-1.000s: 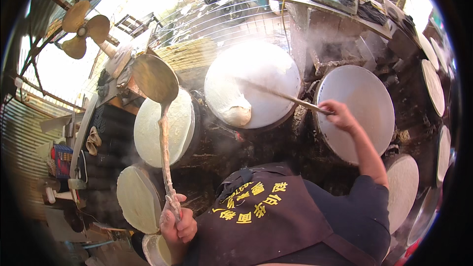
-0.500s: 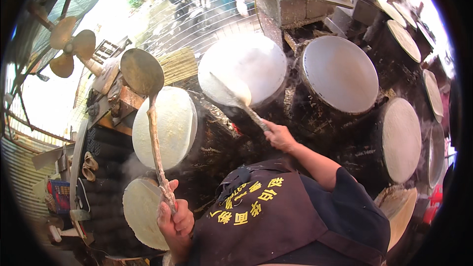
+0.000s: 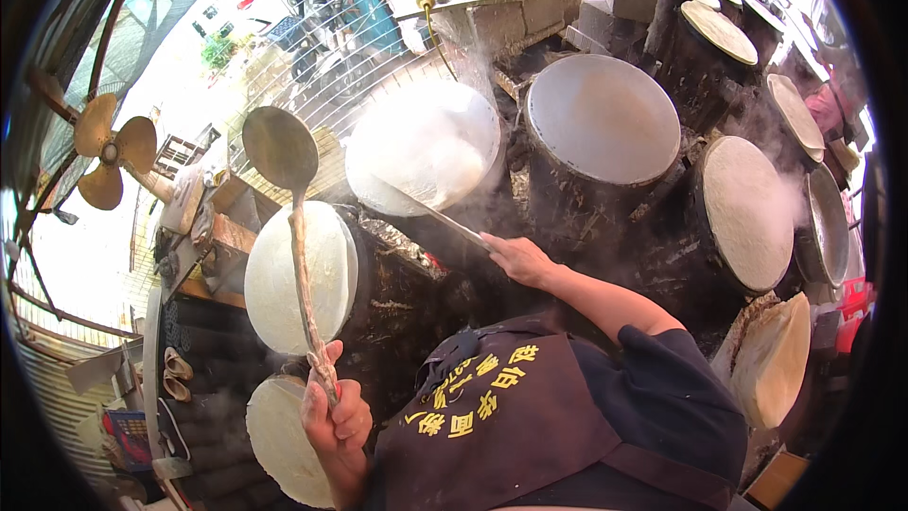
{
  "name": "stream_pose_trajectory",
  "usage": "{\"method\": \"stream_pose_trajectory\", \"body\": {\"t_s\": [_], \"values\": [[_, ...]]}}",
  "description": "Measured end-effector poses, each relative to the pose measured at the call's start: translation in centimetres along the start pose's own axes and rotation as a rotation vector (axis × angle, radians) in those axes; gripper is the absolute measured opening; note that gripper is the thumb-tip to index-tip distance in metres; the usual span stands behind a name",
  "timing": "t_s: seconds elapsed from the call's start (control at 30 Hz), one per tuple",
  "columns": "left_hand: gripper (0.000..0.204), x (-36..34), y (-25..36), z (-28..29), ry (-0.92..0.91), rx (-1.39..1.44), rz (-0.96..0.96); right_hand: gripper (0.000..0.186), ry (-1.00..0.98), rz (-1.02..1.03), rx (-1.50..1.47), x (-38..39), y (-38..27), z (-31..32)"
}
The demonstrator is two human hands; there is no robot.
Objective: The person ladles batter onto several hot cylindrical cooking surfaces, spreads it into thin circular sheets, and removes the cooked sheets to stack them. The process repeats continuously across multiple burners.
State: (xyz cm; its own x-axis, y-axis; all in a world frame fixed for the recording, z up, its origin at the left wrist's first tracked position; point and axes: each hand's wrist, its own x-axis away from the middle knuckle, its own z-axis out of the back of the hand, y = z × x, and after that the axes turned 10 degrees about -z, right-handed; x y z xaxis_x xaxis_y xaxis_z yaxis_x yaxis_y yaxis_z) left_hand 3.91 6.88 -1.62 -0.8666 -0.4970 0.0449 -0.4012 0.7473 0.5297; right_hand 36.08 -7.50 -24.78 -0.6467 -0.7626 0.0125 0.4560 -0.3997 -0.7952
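Note:
My left hand [image 3: 336, 416] is closed round the long, crusted wooden handle of a ladle [image 3: 281, 149]. The ladle's round, dark bowl is raised above the left-hand griddle. My right hand [image 3: 518, 260] grips a long, thin spatula [image 3: 440, 218]. Its far end reaches over a round griddle [image 3: 378, 191] coated in steaming white batter; glare and steam blur the tip. Right of this one is a greyish, bare-looking griddle [image 3: 605, 118]. Pale, flat sheets cover the griddle [image 3: 301, 279] by the ladle handle and the lower one [image 3: 284, 440] beside my left hand.
More round griddles on dark drums curve along the right, one with a pale sheet [image 3: 749, 213] giving off steam. A folded pale sheet [image 3: 777, 360] is at lower right. A metal fan [image 3: 112, 151] stands at left. A ledge [image 3: 501, 2] and wire fence lie beyond.
The view has shifted, so the griddles on the right sit further left. My right hand has turned the spatula over the batter. The left hand still holds the ladle raised.

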Motion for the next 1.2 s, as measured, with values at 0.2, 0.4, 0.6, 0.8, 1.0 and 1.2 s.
{"method": "stream_pose_trajectory", "body": {"t_s": [0.2,0.4,0.6,0.8,1.0,1.2], "values": [[0.056,-1.0,-1.6,-1.5,0.045,0.039,0.02,0.043,0.086,-0.104,0.004,-1.1,4.9,6.6],[0.058,-2.9,-4.4,-4.0,0.13,-0.09,0.04,0.044,0.08,-0.078,-0.004,-5.4,5.6,6.3],[0.058,-7.1,-5.8,-5.8,-0.019,-0.092,0.184,0.046,0.021,-0.042,0.022,-2.0,7.5,10.2],[0.048,-8.2,-7.3,-6.2,0.011,-0.081,0.112,0.047,-0.023,-0.218,0.019,-10.0,7.1,11.5],[0.058,-8.9,-7.0,-6.3,0.08,-0.061,0.138,0.048,0.007,-0.076,0.093,-6.3,7.5,12.2],[0.056,-9.1,-6.6,-5.9,0.158,0.001,0.052,0.043,0.099,-0.201,0.244,-17.1,7.5,10.7]]}}
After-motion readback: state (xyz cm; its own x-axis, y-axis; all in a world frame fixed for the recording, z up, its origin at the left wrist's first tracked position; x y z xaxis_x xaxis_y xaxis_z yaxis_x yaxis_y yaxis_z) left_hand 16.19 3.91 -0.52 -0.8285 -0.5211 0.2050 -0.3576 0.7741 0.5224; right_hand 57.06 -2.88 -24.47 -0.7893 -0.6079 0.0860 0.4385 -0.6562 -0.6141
